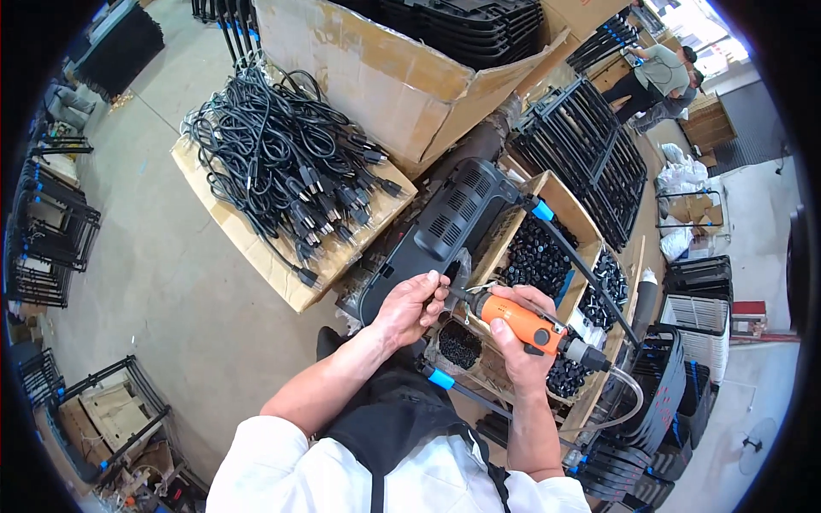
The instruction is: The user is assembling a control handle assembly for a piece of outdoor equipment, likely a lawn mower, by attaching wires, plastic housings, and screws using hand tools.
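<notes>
The orange driver (523, 322) sat in the right hand (532, 368), fingers clamped around its body, its tip pointing toward the left hand (409, 309). There the thumb and forefinger were pinched together just beside the tip; whether a small fastener lay between them could not be told. Good handling here seemed to call for a steady driver, its tip in line with the pinch, and fingertips clear of any spin. The air hose (637, 398) looped behind, best left slack. Beyond lay a black vented housing (457, 209) and a wooden tray (558, 184) of black knobs (537, 252).
</notes>
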`<state>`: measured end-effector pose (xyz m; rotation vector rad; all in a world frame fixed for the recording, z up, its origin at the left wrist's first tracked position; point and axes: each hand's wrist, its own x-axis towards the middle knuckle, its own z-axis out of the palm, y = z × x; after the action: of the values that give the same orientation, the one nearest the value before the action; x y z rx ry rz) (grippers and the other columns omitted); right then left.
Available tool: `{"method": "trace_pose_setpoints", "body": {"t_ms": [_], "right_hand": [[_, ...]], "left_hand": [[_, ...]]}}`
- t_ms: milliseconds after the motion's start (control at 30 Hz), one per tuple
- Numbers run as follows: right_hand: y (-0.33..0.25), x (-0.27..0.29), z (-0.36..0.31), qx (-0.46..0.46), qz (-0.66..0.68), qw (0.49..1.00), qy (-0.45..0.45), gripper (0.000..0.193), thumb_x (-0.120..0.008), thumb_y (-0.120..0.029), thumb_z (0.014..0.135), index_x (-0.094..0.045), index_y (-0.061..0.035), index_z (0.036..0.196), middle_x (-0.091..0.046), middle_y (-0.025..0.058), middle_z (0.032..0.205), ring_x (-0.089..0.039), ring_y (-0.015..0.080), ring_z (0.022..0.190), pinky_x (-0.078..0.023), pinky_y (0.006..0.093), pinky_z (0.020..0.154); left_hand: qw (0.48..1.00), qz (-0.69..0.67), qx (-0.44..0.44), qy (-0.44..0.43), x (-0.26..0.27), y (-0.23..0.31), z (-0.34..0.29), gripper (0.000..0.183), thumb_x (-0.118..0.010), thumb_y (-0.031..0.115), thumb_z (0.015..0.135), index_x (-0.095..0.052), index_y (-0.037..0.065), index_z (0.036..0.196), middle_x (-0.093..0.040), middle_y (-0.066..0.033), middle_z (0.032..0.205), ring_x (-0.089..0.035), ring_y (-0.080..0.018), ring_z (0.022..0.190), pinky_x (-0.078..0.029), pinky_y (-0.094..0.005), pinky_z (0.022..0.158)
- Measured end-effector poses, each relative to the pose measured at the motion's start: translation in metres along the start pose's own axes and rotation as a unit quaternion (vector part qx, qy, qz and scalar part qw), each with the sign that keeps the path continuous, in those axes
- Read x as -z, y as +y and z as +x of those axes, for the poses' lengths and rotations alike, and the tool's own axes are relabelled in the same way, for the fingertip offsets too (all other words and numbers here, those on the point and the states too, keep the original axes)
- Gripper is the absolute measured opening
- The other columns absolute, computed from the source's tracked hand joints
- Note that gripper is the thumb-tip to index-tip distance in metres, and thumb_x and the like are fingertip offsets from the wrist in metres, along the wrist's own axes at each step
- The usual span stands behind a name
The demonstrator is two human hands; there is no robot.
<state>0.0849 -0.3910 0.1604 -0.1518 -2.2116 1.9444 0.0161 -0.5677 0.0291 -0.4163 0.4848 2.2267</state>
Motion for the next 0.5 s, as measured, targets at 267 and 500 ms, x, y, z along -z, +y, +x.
{"method": "trace_pose_setpoints", "body": {"t_ms": [267, 500], "right_hand": [[0.008, -0.01, 0.024, 0.002, -0.038, 0.999, -0.018, 0.054, -0.077, 0.002, 0.087, -0.052, -0.0013, 0.134, -0.069, 0.0192, 0.128, -0.066, 0.0281, 0.123, -0.052, 0.0441, 0.109], [0.018, -0.027, 0.036, 0.08, -0.11, 0.991, -0.014, 0.055, -0.076, 0.005, 0.086, -0.053, -0.0022, 0.135, -0.067, 0.0202, 0.133, -0.065, 0.0302, 0.126, -0.052, 0.0429, 0.11]], "left_hand": [[0.999, 0.053, 0.01, -0.005, -0.001, 0.022, 0.02, 0.028, -0.058, 0.033, 0.11, -0.062, 0.005, 0.114, -0.057, 0.0027, 0.084, -0.049, -0.0058, 0.063, -0.036, -0.0196, 0.047], [0.979, -0.197, 0.037, 0.033, -0.024, 0.029, 0.037, 0.033, -0.049, 0.027, 0.114, -0.057, 0.001, 0.132, -0.055, 0.0001, 0.089, -0.05, -0.0104, 0.073, -0.041, -0.0235, 0.056]]}}
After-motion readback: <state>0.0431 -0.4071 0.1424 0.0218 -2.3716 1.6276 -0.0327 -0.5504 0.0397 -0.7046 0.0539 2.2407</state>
